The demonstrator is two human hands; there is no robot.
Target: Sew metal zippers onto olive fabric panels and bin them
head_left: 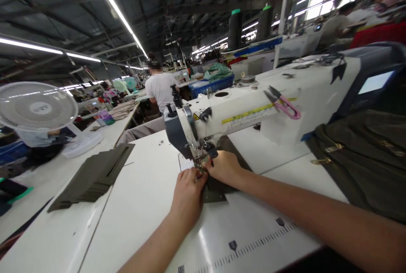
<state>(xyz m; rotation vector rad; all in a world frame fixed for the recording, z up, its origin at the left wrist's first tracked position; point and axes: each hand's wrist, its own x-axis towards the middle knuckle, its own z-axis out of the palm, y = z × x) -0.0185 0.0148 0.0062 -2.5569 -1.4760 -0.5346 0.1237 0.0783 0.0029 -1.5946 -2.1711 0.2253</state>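
A white sewing machine stands over the table, its needle and presser foot just above my fingertips. My left hand is closed, fingers bent and thumb drawn in, beside the presser foot. From the right, my right hand reaches under the machine head, thumb and finger pinched together close to the needle. What either hand pinches is too small and covered to make out. Beneath both hands lies a dark olive fabric piece, which also runs back behind my right hand under the machine arm.
Dark olive cut pieces lie stacked on the left. A white fan stands beyond them. Pink-handled scissors rest against the machine arm. At right is a dark bag-like item with zippers. A person in a white shirt works ahead.
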